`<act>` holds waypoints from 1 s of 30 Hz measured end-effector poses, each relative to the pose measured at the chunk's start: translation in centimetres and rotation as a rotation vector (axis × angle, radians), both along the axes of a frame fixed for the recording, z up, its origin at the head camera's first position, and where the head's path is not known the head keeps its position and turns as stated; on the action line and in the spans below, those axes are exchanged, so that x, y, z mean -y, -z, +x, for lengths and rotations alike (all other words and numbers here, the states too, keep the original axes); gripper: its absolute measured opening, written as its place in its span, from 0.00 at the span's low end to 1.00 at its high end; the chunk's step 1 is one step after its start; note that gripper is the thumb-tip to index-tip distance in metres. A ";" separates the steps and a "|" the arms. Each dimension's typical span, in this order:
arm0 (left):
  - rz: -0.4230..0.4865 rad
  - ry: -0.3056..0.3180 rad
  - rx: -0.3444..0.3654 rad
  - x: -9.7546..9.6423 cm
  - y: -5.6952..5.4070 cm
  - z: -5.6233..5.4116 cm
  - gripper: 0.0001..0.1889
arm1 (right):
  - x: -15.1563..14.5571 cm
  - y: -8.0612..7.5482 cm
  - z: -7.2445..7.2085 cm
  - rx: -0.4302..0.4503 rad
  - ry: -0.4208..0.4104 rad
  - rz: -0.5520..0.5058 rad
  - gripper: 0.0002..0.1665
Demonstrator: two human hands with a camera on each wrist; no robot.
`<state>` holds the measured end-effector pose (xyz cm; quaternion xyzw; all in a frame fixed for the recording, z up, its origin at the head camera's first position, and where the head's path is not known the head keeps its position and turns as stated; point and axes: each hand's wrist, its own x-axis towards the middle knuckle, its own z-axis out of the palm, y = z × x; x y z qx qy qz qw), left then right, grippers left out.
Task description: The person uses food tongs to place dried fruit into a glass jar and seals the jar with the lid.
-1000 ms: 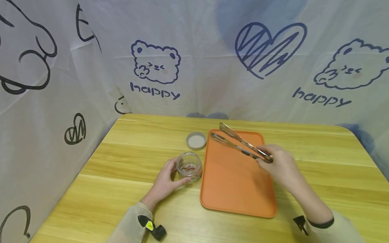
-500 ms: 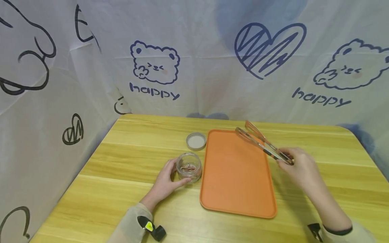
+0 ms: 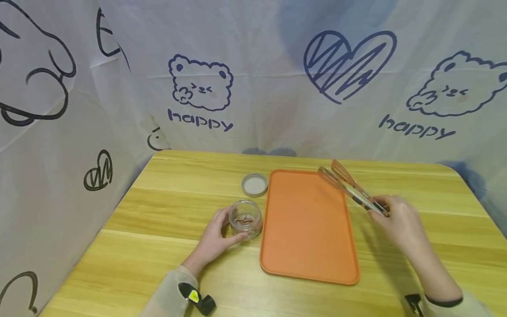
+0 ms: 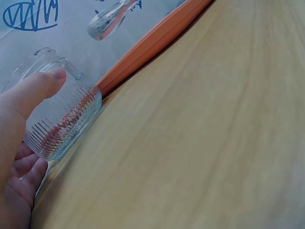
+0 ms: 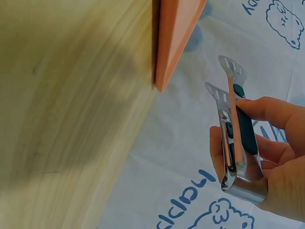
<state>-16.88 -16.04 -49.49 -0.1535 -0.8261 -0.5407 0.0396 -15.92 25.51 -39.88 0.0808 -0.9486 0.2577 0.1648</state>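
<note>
My left hand [image 3: 215,237] holds an uncapped glass jar [image 3: 245,231], which stands upright on the table just left of the orange tray. The thumb lies along the near side of its ribbed wall [image 4: 62,112], with fingers behind. Some reddish-brown bits [image 3: 244,219] lie at the jar's bottom; their kind is unclear. To the right, my right hand [image 3: 400,220] grips metal tongs [image 3: 358,193] near their hinged end. Dark grip pads [image 5: 247,131] line the tongs' arms. The slotted tips stand apart above the tray's far right corner, with nothing between them.
An orange tray [image 3: 309,229] lies flat in the middle of the wooden table [image 3: 150,237]. A round lid [image 3: 255,185] rests behind the jar, close to the tray's left edge. A printed cloth [image 3: 269,88] hangs behind and to the left.
My right hand has carried the tongs rightward, from over the tray to beyond its right edge, slowing in the last half second. The left hand and jar have stayed in place.
</note>
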 end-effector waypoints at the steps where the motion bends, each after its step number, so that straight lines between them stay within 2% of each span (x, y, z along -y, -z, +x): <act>1: 0.004 0.002 0.000 0.0 0.0 0.0 0.41 | -0.1 0.0 0.0 0.005 0.002 0.001 0.17; 15: -0.026 -0.004 0.005 0.0 -0.1 0.1 0.41 | -1.7 0.8 0.0 0.071 0.081 0.011 0.18; 27: -0.015 0.006 -0.002 0.1 0.1 0.0 0.41 | -2.3 1.5 0.1 0.100 0.118 0.044 0.19; 30: -0.023 0.001 0.004 0.1 0.2 -0.1 0.41 | -2.5 1.8 0.1 0.085 0.120 0.057 0.19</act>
